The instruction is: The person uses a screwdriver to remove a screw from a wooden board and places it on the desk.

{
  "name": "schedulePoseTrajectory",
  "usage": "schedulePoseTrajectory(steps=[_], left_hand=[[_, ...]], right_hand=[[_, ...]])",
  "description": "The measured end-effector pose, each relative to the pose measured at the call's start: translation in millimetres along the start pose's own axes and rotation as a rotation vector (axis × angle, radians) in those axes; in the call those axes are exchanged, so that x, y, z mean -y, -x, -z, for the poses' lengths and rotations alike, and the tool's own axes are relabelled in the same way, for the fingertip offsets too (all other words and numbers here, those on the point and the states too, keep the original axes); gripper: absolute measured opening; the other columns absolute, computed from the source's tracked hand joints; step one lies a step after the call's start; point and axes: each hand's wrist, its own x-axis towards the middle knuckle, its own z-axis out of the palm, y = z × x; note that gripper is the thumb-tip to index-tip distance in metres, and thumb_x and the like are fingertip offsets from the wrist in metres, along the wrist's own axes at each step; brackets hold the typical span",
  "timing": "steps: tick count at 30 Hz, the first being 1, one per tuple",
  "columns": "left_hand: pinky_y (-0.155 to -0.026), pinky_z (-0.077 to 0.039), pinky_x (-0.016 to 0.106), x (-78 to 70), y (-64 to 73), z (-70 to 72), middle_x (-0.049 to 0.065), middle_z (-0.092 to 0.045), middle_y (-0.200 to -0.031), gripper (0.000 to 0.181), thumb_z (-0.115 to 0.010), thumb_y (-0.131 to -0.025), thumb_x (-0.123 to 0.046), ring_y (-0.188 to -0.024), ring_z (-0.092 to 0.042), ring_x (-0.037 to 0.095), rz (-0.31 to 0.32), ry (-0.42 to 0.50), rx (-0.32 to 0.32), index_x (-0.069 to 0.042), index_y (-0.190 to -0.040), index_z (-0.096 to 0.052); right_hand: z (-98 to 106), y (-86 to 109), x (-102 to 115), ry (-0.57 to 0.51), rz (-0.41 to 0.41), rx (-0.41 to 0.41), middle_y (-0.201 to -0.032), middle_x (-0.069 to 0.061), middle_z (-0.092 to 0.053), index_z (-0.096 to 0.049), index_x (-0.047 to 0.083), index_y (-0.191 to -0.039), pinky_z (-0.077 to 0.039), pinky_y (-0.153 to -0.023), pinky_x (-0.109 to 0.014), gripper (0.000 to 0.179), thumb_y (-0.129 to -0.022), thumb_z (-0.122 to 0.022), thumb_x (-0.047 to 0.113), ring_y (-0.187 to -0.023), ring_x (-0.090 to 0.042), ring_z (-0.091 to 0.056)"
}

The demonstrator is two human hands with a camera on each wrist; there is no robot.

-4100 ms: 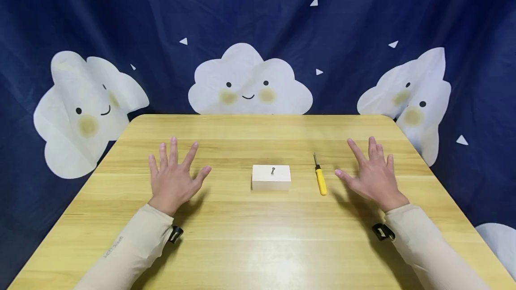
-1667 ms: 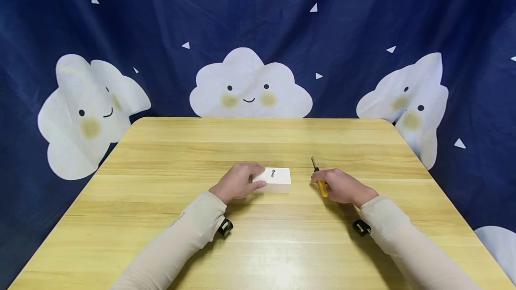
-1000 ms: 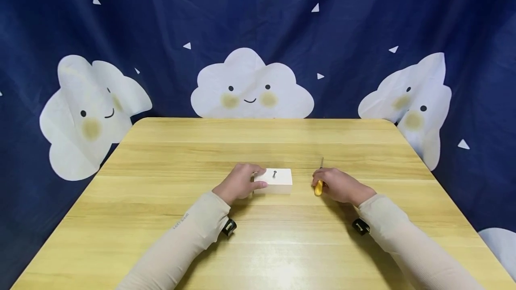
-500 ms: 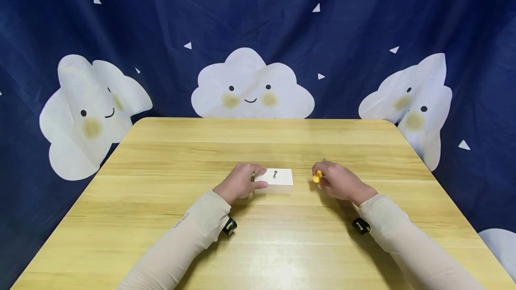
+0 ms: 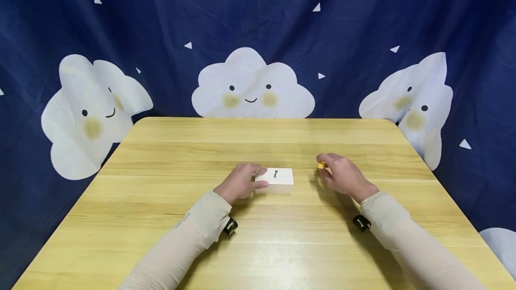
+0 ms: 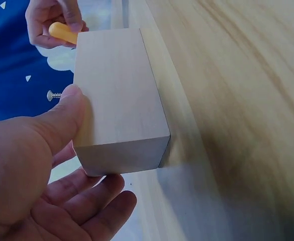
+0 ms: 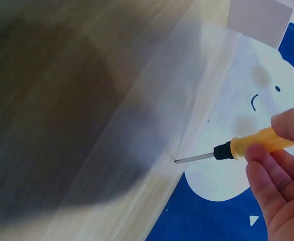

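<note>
A pale rectangular wooden block sits on the table, and a screw stands in its top, leaning slightly. My left hand grips the block's left end, thumb along its near side. The left wrist view shows the block close up, with the screw jutting out past the thumb. To the right of the block, my right hand pinches the yellow handle of a screwdriver. Its shaft points down toward the table; whether the tip touches the wood cannot be told. The head view shows only the handle end.
The light wooden table has a rounded far edge. Behind it hangs a dark blue curtain printed with white clouds and small triangles. Each wrist carries a small black camera on the sleeve.
Both hands came inward from apart: the left took hold of the block, the right picked up the screwdriver from the table. The right hand then turned it upright, tip down, and shifted slightly away.
</note>
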Motion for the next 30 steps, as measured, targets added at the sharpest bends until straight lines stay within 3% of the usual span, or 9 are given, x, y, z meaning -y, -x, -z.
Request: schedulePoseTrajectory(steps=[6,17,26,30], left_hand=[[-0.106,-0.04,0.039,-1.7,0.5,1.0,0.012,-0.063,-0.126,0.046,-0.073,-0.087,-0.025,-0.124,-0.053,0.028,-0.005,-0.004,0.0,-0.002,-0.126,-0.063],[-0.106,-0.041,0.038,-2.4,0.2,0.3,0.011,-0.062,-0.127,0.046,-0.074,-0.086,-0.025,-0.124,-0.053,0.027,0.014,0.005,-0.004,-0.002,-0.125,-0.064],[-0.106,-0.041,0.038,-3.6,0.1,1.3,0.011,-0.062,-0.127,0.046,-0.074,-0.086,-0.025,-0.124,-0.053,0.027,0.031,-0.002,0.003,-0.003,-0.125,-0.064],[-0.106,-0.041,0.038,-3.9,0.0,1.5,0.01,-0.062,-0.127,0.046,-0.074,-0.086,-0.025,-0.124,-0.053,0.027,0.029,-0.013,0.002,-0.004,-0.126,-0.064]], right_hand=[[0.9,-1.8,-0.8,0.015,0.009,-0.064,-0.085,-0.014,-0.067,-0.061,-0.001,-0.097,-0.056,-0.059,-0.038,0.028,-0.072,-0.07,-0.01,-0.072,-0.025,-0.065],[4.2,-5.6,-0.2,0.019,-0.001,-0.096,-0.083,-0.013,-0.066,-0.06,-0.001,-0.095,-0.057,-0.058,-0.036,0.025,-0.074,-0.075,-0.006,-0.07,-0.024,-0.066],[11.1,-11.3,4.8,-0.012,-0.087,-0.106,-0.08,-0.011,-0.065,-0.059,0.0,-0.093,-0.056,-0.058,-0.035,0.022,-0.078,-0.075,-0.003,-0.068,-0.022,-0.064],[13.6,-13.8,6.0,-0.047,-0.119,-0.146,-0.08,-0.012,-0.066,-0.059,0.0,-0.095,-0.057,-0.058,-0.036,0.024,-0.078,-0.075,-0.003,-0.068,-0.023,-0.065]])
